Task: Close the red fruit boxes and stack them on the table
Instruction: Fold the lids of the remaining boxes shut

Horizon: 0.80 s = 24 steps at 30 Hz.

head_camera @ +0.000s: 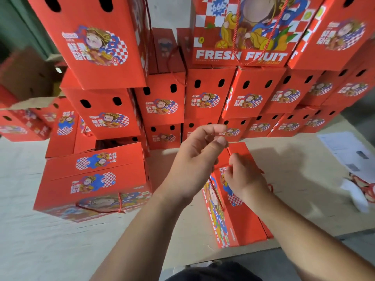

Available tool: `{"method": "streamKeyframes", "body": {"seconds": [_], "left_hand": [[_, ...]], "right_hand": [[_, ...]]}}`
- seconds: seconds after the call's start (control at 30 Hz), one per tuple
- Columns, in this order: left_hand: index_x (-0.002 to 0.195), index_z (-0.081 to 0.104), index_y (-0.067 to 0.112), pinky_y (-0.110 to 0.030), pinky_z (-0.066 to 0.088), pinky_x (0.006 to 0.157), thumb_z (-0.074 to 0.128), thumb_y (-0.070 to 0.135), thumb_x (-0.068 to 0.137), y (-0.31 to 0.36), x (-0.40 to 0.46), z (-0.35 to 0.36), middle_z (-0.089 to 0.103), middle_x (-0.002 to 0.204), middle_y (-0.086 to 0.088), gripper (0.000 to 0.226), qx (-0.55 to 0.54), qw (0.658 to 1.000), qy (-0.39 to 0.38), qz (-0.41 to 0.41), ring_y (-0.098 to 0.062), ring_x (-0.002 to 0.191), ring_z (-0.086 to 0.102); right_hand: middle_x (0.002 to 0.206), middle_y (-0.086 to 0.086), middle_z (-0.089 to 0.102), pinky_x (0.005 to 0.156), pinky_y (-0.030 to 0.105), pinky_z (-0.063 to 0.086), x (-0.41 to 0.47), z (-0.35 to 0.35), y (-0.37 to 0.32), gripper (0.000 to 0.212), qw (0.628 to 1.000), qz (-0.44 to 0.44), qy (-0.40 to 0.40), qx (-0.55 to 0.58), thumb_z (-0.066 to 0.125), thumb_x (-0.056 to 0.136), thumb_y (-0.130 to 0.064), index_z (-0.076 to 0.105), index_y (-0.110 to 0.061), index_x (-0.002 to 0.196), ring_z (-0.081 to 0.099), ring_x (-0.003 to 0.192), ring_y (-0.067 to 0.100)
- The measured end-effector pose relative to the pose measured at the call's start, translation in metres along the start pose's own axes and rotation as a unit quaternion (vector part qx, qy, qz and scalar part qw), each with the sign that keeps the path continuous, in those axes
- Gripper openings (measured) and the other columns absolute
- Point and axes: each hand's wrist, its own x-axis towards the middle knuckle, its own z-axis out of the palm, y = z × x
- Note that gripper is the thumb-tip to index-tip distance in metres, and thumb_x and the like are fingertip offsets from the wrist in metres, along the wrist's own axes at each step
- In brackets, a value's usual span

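- Nearest, a flat-folded red printed cardboard fruit box lies on the pale table; likely light, stiff, best held by its edges.
- Right hand rests curled on it; whether it pinches, I cannot tell.
- Left hand hovers loosely curled, empty.
- Stacked red boxes behind.

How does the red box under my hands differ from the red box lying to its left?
The box under the hands lies narrow and slim; the left box is bulkier and wider. The right hand rests on the first; nothing touches the left one. Both are red with cartoon prints and rope handles.
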Motion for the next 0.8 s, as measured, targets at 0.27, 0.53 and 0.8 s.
{"method": "streamKeyframes", "body": {"seconds": [0.27,0.53,0.8], "left_hand": [[0.121,0.069,0.018,-0.014,0.045,0.071,0.058,0.017,0.106,-0.001,-0.015,-0.005,0.066,0.089,0.013,0.019,0.061,0.997,-0.029,0.045,0.001,0.076,0.058],[0.12,0.071,0.024,-0.016,0.043,0.07,0.062,0.024,0.105,-0.01,-0.016,-0.006,0.064,0.09,0.018,0.017,0.143,0.981,-0.108,0.073,-0.001,0.072,0.055],[0.128,0.059,0.039,-0.033,0.057,0.083,0.059,0.044,0.102,0.0,0.004,-0.013,0.062,0.127,0.018,0.027,0.379,0.902,-0.114,0.171,-0.002,0.096,0.069]], "right_hand": [[0.14,0.012,0.051,0.085,0.046,0.053,-0.005,0.005,-0.022,0.047,0.999,0.009,-0.026,-0.045,0.036,0.106,-0.042,0.041,-0.022,0.148,0.063,0.116,0.039],[0.118,0.013,0.069,0.095,0.05,0.055,0.004,-0.031,-0.021,0.042,0.968,0.026,-0.149,0.199,0.063,0.087,-0.03,0.06,-0.012,0.126,0.067,0.11,0.032],[0.116,-0.033,0.059,0.092,0.014,0.046,-0.063,-0.016,-0.069,0.041,0.9,-0.179,-0.118,0.38,0.046,0.084,-0.041,0.053,-0.035,0.125,0.054,0.112,-0.017]]}}
